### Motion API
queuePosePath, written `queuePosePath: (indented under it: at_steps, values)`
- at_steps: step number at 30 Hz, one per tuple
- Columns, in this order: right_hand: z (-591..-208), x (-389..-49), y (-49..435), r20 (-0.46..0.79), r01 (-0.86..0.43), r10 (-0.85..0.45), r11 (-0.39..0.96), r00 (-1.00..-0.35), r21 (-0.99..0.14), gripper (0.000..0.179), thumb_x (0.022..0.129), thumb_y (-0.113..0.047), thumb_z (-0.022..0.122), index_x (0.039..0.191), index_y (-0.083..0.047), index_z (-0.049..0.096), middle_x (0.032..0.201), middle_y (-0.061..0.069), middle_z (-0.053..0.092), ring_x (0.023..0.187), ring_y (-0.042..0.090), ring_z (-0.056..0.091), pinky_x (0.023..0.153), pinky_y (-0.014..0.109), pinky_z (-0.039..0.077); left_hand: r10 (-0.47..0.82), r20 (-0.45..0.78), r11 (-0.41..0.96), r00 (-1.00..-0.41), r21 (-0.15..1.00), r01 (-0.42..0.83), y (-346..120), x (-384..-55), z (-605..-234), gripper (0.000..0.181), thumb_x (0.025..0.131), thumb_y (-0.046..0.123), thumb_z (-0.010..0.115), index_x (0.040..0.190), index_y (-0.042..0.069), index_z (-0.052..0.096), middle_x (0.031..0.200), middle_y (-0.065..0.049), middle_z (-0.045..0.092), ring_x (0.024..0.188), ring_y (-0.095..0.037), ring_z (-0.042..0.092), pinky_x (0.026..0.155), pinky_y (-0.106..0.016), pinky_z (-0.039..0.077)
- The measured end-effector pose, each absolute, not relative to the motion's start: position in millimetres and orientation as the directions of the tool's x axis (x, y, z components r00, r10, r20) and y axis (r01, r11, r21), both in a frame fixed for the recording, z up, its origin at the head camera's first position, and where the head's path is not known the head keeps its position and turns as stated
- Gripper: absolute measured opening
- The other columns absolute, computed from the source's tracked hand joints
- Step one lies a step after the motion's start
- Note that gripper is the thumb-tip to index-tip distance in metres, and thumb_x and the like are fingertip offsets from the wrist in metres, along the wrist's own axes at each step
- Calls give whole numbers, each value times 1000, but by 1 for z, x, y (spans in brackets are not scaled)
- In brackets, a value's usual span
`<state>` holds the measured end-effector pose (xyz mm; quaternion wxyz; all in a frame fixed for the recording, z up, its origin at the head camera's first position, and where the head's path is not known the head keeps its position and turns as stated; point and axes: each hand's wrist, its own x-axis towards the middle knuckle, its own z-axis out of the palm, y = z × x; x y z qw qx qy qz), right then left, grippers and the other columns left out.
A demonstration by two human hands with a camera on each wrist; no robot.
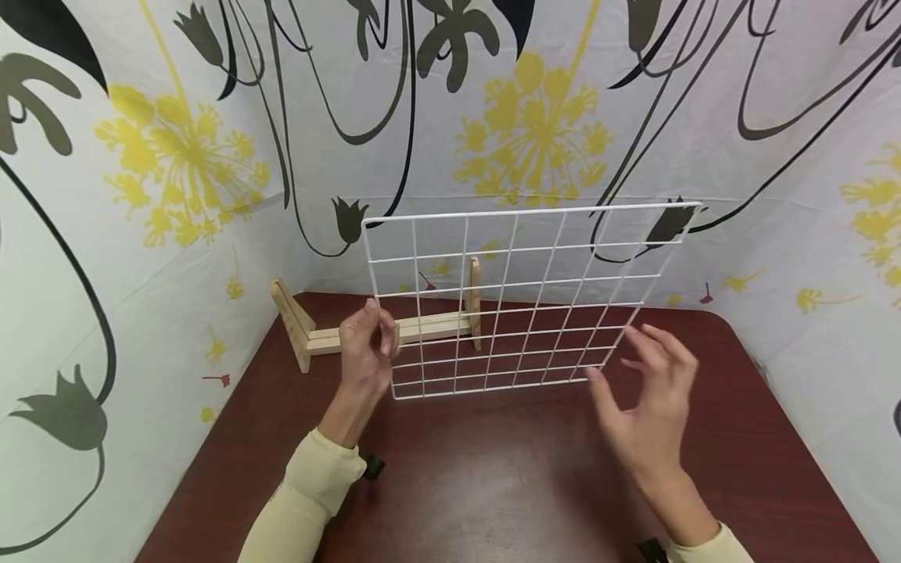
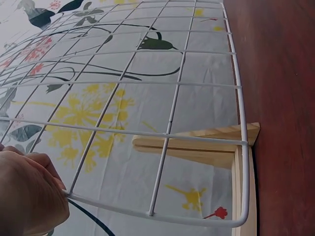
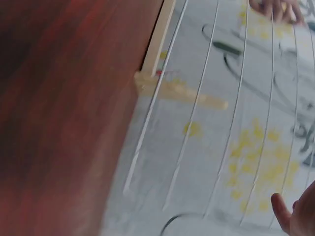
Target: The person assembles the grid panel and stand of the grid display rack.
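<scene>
A white wire grid panel [image 1: 535, 212] is held up above the table, leaning away at its top. My left hand [image 1: 367, 348] pinches its left edge between thumb and fingers; in the left wrist view that hand [image 2: 29, 196] is on the panel's side rod. Beside the lower right part of the panel is my right hand [image 1: 651, 399], thumb and fingers spread apart. Whether its fingertips touch the wire I cannot tell. The right wrist view is blurred and shows a little of this hand [image 3: 302, 211]. Behind the panel stands a light wooden stand [image 1: 331, 341] with two uprights.
The dark red-brown table [image 1: 521, 469] has a rounded far right corner. White cloth with yellow and grey flower prints [image 1: 535, 133] hangs around its back and sides. Small black pieces [image 1: 374, 467] show at both wrists.
</scene>
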<state>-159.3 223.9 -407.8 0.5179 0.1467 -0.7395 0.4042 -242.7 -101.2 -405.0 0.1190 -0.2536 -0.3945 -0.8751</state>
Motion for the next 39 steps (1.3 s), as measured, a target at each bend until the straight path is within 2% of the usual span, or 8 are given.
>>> queuePosePath:
  at_steps: [5,8,12,17,22,28,34,39]
  values:
    - [-393,-165,178,959,-651,30,729,-281,-213,50,85,-39,71,122,-6,64,134,26,50,121,38,53,94,22,47,-16,528,-654,-849,637,409,-100,-244,-402,38,100,24,51,69,6,64,44,2,45,38,-16,25,36,-31,12]
    - [-384,-165,154,957,-650,-50,744,-285,-155,46,88,-35,68,126,-10,62,141,25,46,131,44,44,105,42,43,-10,518,-666,-855,634,392,-99,-244,-401,38,100,25,51,70,6,65,44,1,43,39,-16,25,36,-30,12]
    - [-379,-169,129,934,-623,-92,767,-345,-155,55,81,-22,74,133,-15,57,150,24,36,139,49,31,112,62,27,0,512,-685,-859,626,373,-99,-243,-401,38,99,27,53,70,6,65,44,1,42,39,-15,25,37,-29,12]
    - [-380,-181,113,918,-549,-34,810,-395,-206,66,77,-17,76,138,-19,53,155,22,27,142,43,29,114,59,27,7,537,-706,-843,600,376,-99,-242,-402,38,99,27,52,70,6,65,44,1,40,39,-13,24,37,-28,10]
    - [-383,-194,109,941,-551,45,801,-336,-235,60,79,-9,71,135,-19,55,151,20,34,128,38,43,98,48,40,36,566,-720,-824,586,371,-96,-241,-401,38,100,25,52,69,6,65,44,1,41,39,-11,25,37,-28,11]
    - [-383,-202,113,960,-614,114,748,-256,-252,48,81,-1,64,126,-17,62,133,19,45,110,37,47,80,39,42,68,562,-723,-824,597,347,-92,-237,-401,37,99,25,52,71,6,66,47,1,48,40,-12,29,38,-30,14]
    - [-381,-203,116,960,-627,131,734,-247,-261,41,83,-1,62,121,-16,66,123,20,49,103,35,48,73,34,42,148,511,-697,-847,662,278,-96,-236,-404,49,103,37,33,81,8,67,53,2,55,41,-13,33,42,-32,18]
    - [-382,-203,119,956,-623,125,735,-266,-269,41,82,0,61,119,-16,66,120,20,49,99,36,48,73,33,42,238,481,-621,-844,743,249,-106,-237,-410,60,104,41,18,99,7,67,72,-2,68,51,-14,51,45,-32,30]
